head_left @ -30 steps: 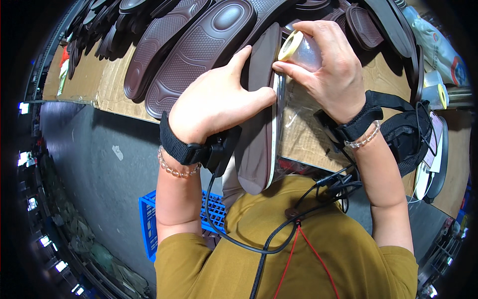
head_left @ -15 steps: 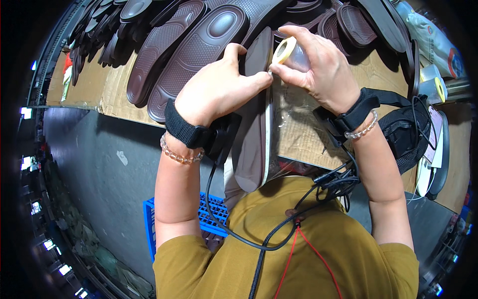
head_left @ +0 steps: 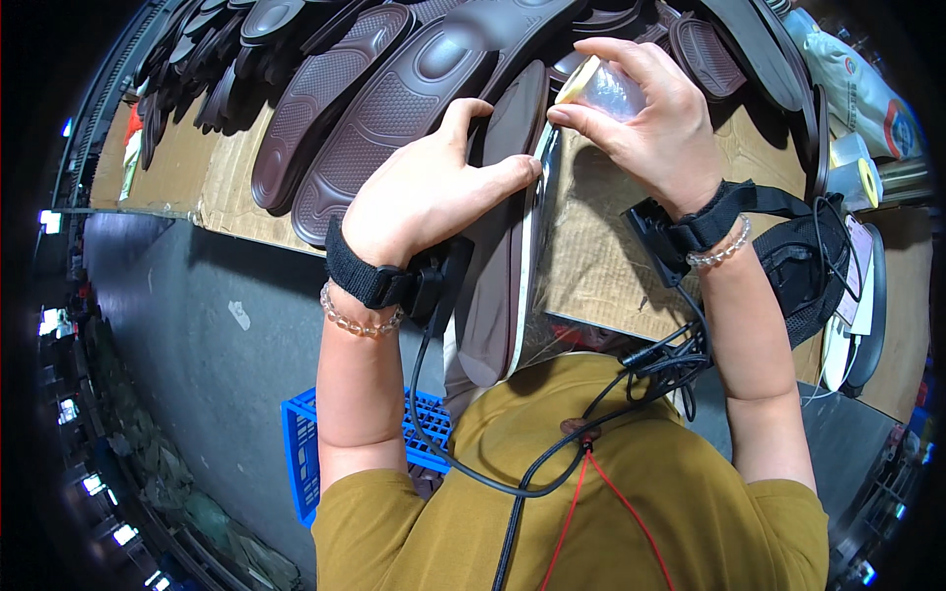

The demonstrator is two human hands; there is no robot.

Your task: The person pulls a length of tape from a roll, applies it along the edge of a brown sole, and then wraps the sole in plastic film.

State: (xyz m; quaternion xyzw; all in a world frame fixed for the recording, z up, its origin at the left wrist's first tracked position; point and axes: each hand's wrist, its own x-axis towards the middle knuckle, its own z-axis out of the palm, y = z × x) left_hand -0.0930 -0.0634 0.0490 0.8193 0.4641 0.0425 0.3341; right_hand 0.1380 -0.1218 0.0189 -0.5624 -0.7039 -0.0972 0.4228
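– Looking from the head view, what's held?
– The right hand point(head_left: 670, 128), half-closed, grips a tape roll point(head_left: 619, 94) right of the sole point(head_left: 496, 266). The left hand point(head_left: 419, 192) spreads thumb and forefinger over the sole, probably steadying it; I can't tell how tightly.
– Which way?
– Lengthwise from shirt point(head_left: 591, 492) toward pile point(head_left: 330, 108), past the counter point(head_left: 606, 286) edge; the roll's yellow end faces it.

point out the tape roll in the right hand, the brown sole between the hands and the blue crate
Clear tape roll point(head_left: 613, 94): head view, on its clear side
Brown sole point(head_left: 499, 271): head view, near its middle
Blue crate point(head_left: 300, 458): head view, left wall
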